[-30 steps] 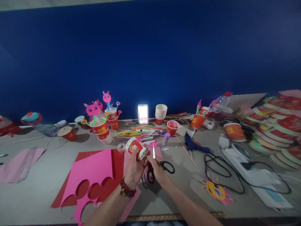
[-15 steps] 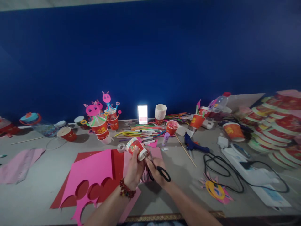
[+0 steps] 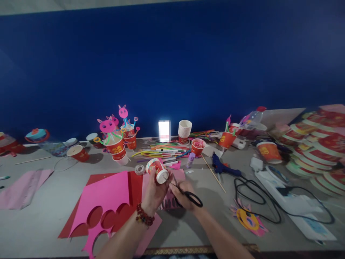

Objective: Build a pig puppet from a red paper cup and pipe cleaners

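My left hand (image 3: pixel 154 192) is wrapped round a red-and-white paper cup (image 3: pixel 155 168), tilted so its white base faces me. My right hand (image 3: pixel 185 194) grips a pair of scissors (image 3: pixel 194 198) with black handles, its blades pointing up and left beside the cup's base. A thin mark or slit shows on that base; whether the blade tips touch it I cannot tell. Beneath both hands lies light pink paper (image 3: pixel 147 181). To their left, a bright pink sheet (image 3: pixel 107 192) with round cut-outs rests on red paper (image 3: pixel 70 225).
Behind the cup lie coloured pipe cleaners (image 3: pixel 161 150) and a tape roll (image 3: pixel 139 169). Pink-figure cups (image 3: pixel 114 148) stand at left, stacked white cups (image 3: pixel 184 128) at centre. A blue glue gun (image 3: pixel 222 166), its black cord and a power strip (image 3: pixel 304 225) occupy the right.
My right hand and the scissors have shifted slightly right and down, away from the cup's base. The cup has turned a little, showing more of its base.
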Available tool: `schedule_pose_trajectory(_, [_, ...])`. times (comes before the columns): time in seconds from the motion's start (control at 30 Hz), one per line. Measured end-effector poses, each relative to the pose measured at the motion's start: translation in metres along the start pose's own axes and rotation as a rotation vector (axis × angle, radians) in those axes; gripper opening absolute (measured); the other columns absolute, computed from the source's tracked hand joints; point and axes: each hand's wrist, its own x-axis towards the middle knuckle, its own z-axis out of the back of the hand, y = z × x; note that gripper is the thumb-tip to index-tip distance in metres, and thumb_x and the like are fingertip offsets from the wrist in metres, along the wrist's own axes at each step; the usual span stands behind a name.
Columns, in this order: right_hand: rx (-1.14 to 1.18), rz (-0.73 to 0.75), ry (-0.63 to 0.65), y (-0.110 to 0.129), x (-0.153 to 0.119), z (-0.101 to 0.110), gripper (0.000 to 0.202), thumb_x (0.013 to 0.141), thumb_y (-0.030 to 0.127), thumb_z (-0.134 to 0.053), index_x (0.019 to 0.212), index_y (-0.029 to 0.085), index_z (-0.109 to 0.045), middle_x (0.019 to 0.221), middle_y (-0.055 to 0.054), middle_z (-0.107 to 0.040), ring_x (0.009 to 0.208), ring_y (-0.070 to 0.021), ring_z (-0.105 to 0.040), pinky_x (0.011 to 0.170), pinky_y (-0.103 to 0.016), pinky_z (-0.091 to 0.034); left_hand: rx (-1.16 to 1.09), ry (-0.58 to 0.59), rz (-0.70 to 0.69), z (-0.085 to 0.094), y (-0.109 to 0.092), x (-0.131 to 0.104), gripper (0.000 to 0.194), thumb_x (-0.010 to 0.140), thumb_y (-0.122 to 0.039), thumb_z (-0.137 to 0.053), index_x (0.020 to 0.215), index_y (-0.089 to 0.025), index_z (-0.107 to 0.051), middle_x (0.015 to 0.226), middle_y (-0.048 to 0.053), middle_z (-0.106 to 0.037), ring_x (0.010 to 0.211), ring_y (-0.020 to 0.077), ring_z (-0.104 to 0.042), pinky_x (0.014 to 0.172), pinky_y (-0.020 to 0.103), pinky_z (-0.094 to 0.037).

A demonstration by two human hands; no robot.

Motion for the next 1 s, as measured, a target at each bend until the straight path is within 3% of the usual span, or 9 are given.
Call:
schedule_pose_trajectory(0.2, [-0.010, -0.053, -0.033, -0.002, 0.001, 0.011, 0.051, 0.102, 0.043, -0.036, 0.059, 0.021, -0.052, 0.053, 0.001, -0.053, 0.049, -0.0136, -0.050, 0.049, -0.025, -0.037, -0.121, 0.058, 0.138, 0.001, -0.006, 0.000, 0.035, 0.098, -0.047, -0.054, 0.094, -0.015, -0.069, 0.081, 0.008, -0.077, 0.077, 0.0197, -0.075, 0.076, 0.031, -0.061])
schedule_pose_trajectory(0.37, [-0.137, -0.071, -0.068, -0.004, -0.007, 0.038, 0.047, 0.101, 0.047, -0.037, 0.066, 0.022, -0.055, 0.060, -0.003, -0.060, 0.056, -0.0171, -0.056, 0.056, -0.026, -0.042, -0.103, 0.088, 0.153, 0.008, -0.006, 0.001, 0.036, 0.096, -0.048, -0.057, 0.094, -0.014, -0.069, 0.084, 0.007, -0.077, 0.083, 0.0186, -0.076, 0.083, 0.032, -0.061])
schedule_pose_trajectory(0.5, [-0.436, -0.079, 0.083, -0.017, -0.027, 0.072, 0.039, 0.099, 0.041, -0.041, 0.069, 0.022, -0.058, 0.068, -0.006, -0.068, 0.060, -0.0203, -0.062, 0.061, -0.029, -0.045, 0.166, 0.212, -0.091, 0.012, 0.000, 0.000, 0.032, 0.082, -0.038, -0.077, 0.104, -0.016, -0.070, 0.098, 0.009, -0.077, 0.098, 0.0233, -0.073, 0.090, 0.037, -0.058])
schedule_pose_trajectory(0.6, [-0.657, -0.200, 0.149, -0.034, -0.042, 0.094, 0.027, 0.096, 0.029, -0.044, 0.081, 0.021, -0.064, 0.079, -0.011, -0.075, 0.072, -0.0253, -0.070, 0.065, -0.029, -0.046, 0.428, 0.238, -0.312, 0.015, 0.005, -0.003, 0.057, 0.070, -0.028, -0.088, 0.122, -0.022, -0.065, 0.118, 0.008, -0.073, 0.111, 0.0247, -0.068, 0.098, 0.036, -0.053])
schedule_pose_trajectory(0.7, [-0.796, -0.313, 0.179, -0.048, -0.052, 0.105, 0.019, 0.092, 0.021, -0.049, 0.086, 0.018, -0.067, 0.078, -0.014, -0.076, 0.073, -0.0285, -0.073, 0.062, -0.029, -0.045, 0.652, 0.288, -0.405, 0.018, 0.007, -0.005, 0.070, 0.068, -0.031, -0.088, 0.131, -0.025, -0.059, 0.123, 0.009, -0.070, 0.117, 0.0277, -0.064, 0.102, 0.039, -0.051])
schedule_pose_trajectory(0.87, [-0.811, -0.344, 0.193, -0.057, -0.058, 0.114, 0.011, 0.085, 0.017, -0.057, 0.088, 0.021, -0.066, 0.081, -0.009, -0.077, 0.076, -0.0256, -0.074, 0.062, -0.026, -0.045, 0.896, 0.426, -0.505, 0.022, 0.002, -0.012, 0.074, 0.075, -0.033, -0.083, 0.141, -0.026, -0.050, 0.128, 0.011, -0.065, 0.124, 0.0309, -0.058, 0.108, 0.046, -0.047])
schedule_pose_trajectory(1.0, [-0.732, -0.282, 0.096, -0.056, -0.058, 0.121, 0.025, 0.078, 0.015, -0.057, 0.099, 0.023, -0.068, 0.099, -0.008, -0.078, 0.081, -0.0234, -0.073, 0.069, -0.028, -0.051, 1.019, 0.594, -0.613, 0.015, -0.013, -0.027, 0.068, 0.081, -0.028, -0.077, 0.142, -0.027, -0.049, 0.141, 0.013, -0.055, 0.135, 0.0330, -0.049, 0.115, 0.050, -0.040])
